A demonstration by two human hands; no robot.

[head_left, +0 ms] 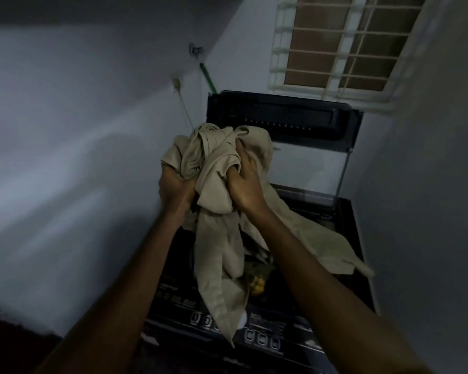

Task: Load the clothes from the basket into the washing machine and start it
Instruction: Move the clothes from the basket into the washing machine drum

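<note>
A bundled beige garment (216,168) hangs in the air above the open tub of a dark top-loading washing machine (346,238). My left hand (176,188) grips its left side and my right hand (245,187) grips its right side. Long ends of the cloth trail down over the tub and the control panel (260,337); one end lies across the machine's right rim. Some darker and yellow laundry (257,284) shows inside the tub. The lid (281,117) stands raised at the back. The basket is out of view.
White walls close in on the left (65,157) and right (430,211) of the machine. A barred window (341,44) sits above the lid. A tap and green hose (207,76) are on the wall at the back left.
</note>
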